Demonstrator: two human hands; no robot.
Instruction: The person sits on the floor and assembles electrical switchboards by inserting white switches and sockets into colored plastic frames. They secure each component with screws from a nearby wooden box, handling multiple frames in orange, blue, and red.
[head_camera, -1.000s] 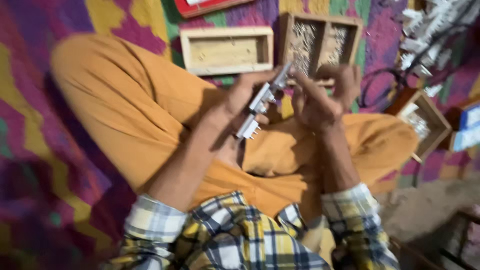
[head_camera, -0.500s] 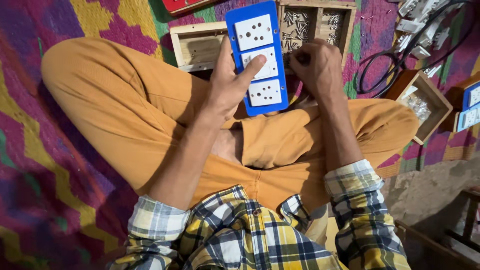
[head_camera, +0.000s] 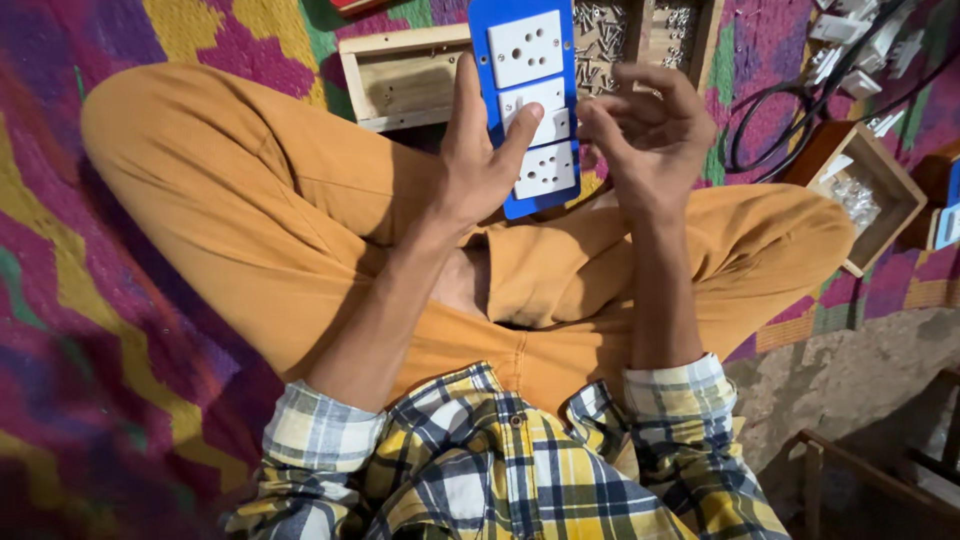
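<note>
On a bright patterned rug (head_camera: 120, 330), the left hand (head_camera: 475, 170) grasps a blue switch plate (head_camera: 528, 100) upright above the lap; the right hand (head_camera: 645, 140), fingers curled and holding nothing, sits just beside its right edge.

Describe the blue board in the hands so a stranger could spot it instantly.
Start at the orange-trousered lap; above the crossed legs the left hand holds up a blue switchboard plate. It alone is bright blue with three white modules, unlike the plain wooden boxes behind.

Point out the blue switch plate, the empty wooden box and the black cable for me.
blue switch plate (head_camera: 525, 48): head view, top white socket module.
empty wooden box (head_camera: 400, 85): head view, bare inside floor.
black cable (head_camera: 762, 125): head view, looped part.
</note>
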